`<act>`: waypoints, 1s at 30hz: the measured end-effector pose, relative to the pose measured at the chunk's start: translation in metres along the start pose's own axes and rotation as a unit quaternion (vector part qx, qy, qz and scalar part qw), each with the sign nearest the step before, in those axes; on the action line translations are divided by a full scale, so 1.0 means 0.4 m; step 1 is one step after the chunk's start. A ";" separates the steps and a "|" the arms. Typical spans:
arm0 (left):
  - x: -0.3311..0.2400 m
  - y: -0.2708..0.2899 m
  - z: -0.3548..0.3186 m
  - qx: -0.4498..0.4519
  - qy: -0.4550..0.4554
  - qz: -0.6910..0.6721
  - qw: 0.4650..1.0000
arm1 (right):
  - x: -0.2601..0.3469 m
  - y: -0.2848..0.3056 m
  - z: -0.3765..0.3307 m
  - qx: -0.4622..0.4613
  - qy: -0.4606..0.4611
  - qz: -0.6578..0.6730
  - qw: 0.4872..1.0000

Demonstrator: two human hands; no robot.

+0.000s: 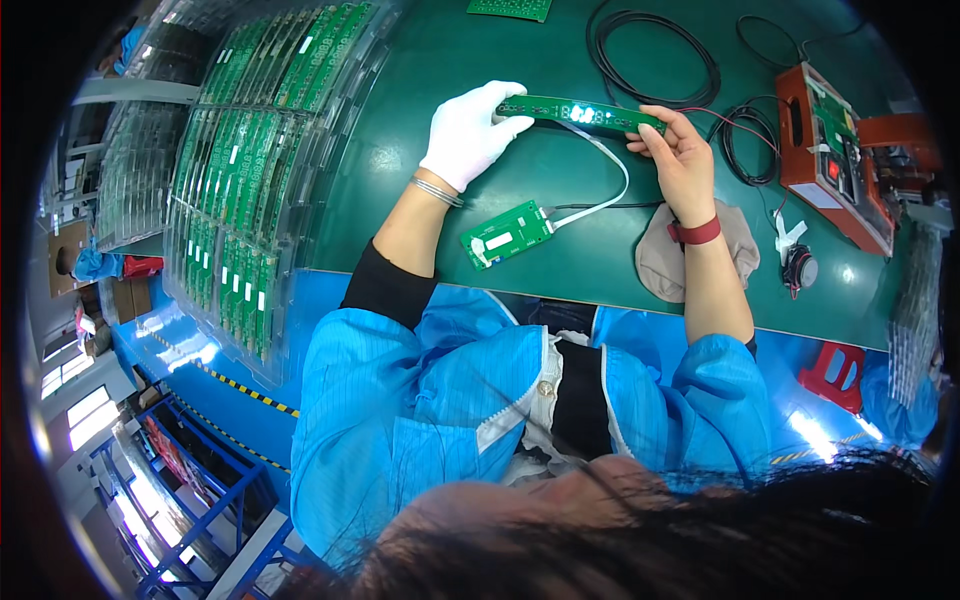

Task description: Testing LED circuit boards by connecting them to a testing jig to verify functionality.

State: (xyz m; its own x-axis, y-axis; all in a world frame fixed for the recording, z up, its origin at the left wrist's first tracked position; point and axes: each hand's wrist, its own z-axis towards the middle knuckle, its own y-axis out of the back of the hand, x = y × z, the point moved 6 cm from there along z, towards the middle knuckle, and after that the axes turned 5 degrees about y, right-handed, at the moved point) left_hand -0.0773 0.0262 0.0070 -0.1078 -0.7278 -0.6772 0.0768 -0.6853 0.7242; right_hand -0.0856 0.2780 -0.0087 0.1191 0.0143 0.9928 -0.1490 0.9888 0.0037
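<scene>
Between my two hands is a long, narrow green circuit board (545, 108) with white digits lit in its middle. My left hand (473, 132), in a white glove, pinches its left end between thumb and fingers. At the other end my bare right hand (680, 155) grips the board, thumb in front and fingers behind. From the board a white ribbon cable (622, 170) curves down to a smaller green circuit board (508, 235) lying on the green table (400, 200). Just below my right wrist a beige cloth cap (658, 262) rests near the table's front edge.
Clear plastic trays of green boards (225, 190) are stacked at the left. Coiled black cable (655, 55) lies at the back. An orange test device (835, 160) stands at the right, with a small round speaker (800, 268) by it. A red stool (833, 375) is on the floor.
</scene>
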 end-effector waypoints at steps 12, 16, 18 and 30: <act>-0.003 0.009 -0.047 -0.040 -0.064 0.014 0.997 | 0.012 0.007 -0.040 0.065 0.024 0.003 0.998; 0.011 0.003 -0.036 -0.052 -0.064 0.001 0.997 | -0.001 0.006 -0.027 0.062 0.020 0.018 0.998; 0.015 0.003 -0.029 -0.051 -0.068 -0.003 0.996 | -0.006 0.007 -0.019 0.049 0.021 0.028 0.998; 0.022 0.001 -0.028 -0.051 -0.064 -0.027 0.996 | -0.011 0.004 -0.016 0.043 0.015 0.018 0.999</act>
State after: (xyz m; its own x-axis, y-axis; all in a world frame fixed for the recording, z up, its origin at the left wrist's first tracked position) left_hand -0.0672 0.0192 0.0000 -0.2400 -0.6850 -0.6878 0.1667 -0.7271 0.6660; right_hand -0.0800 0.2805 -0.0139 0.1404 0.0560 0.9885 -0.2370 0.9713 -0.0214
